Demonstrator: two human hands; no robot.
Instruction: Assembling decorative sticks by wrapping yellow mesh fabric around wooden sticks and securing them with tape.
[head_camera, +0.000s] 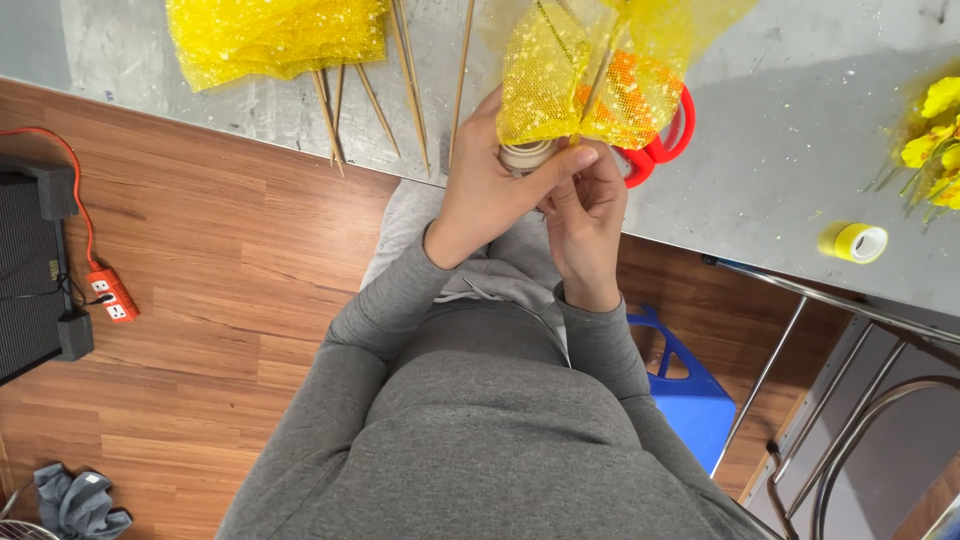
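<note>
2 bare hands (530, 190) meet at 1 gathered bundle of yellow glittery mesh (590, 80). Left of them lie about 6 thin wooden skewers (405, 70) and 1 more yellow mesh heap (275, 35). Right of them: 1 red-handled scissors (665, 140), 1 yellow tape roll (860, 242).

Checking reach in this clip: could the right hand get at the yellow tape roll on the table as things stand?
Probably yes, once freed. The right hand is pinching the gathered yellow mesh bundle with the left hand. The yellow tape roll lies in the open on the grey table to that side, nothing between.
</note>
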